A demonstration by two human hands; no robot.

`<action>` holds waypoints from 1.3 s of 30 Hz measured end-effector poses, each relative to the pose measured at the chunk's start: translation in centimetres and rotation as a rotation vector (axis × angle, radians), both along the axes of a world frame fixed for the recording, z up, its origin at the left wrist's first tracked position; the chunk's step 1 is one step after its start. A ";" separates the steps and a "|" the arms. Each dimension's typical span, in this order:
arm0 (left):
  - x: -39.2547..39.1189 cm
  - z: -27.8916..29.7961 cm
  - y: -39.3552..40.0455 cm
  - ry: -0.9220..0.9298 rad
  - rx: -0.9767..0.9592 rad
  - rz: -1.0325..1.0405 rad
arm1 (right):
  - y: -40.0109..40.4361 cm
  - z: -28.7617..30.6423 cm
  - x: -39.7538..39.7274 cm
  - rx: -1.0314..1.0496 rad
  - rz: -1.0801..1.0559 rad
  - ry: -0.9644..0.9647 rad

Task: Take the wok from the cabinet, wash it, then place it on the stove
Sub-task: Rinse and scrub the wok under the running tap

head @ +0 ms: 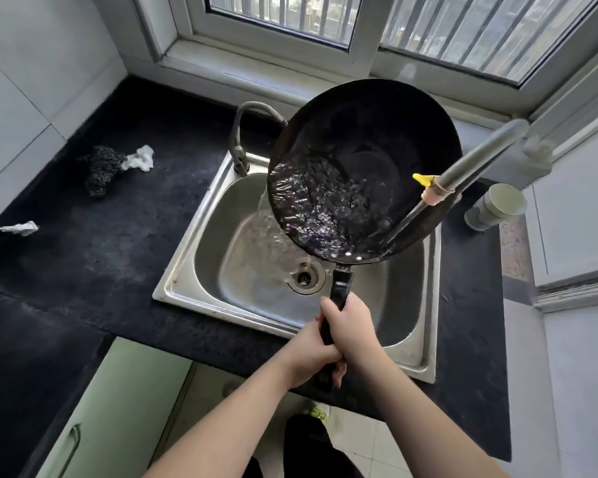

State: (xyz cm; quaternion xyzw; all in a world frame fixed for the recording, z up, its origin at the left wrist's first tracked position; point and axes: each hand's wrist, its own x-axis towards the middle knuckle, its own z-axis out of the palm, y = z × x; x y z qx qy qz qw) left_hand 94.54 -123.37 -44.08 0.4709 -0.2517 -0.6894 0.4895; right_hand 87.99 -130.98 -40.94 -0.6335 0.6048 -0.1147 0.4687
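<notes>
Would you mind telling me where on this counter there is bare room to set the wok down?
The dark counter is bare between the scouring pad and the sink. The strip right of the sink, by the pipe, looks too narrow.

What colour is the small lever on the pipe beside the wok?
Yellow lever, seen in the head view.

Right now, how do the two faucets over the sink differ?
The left faucet is a curved gooseneck rising from the sink deck; the right faucet is a straight pipe slanting in from the right wall. The right one has a yellow tab near its joint; the left shows none. Both are grey metal, reaching toward the wok.
</notes>
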 end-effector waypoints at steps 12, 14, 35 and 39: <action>1.0 0.3 0.7 -0.161 0.050 0.031 | 0.5 0.1 1.2 0.066 0.030 -0.158; 1.3 0.1 0.8 -0.212 0.056 0.036 | 0.5 0.0 1.4 0.093 0.036 -0.205; 3.2 -0.4 1.5 -0.434 0.033 0.145 | 0.5 0.3 3.8 0.184 0.117 -0.362; 3.2 -0.3 1.9 -0.387 0.032 0.100 | 1.1 0.7 3.6 0.170 0.094 -0.334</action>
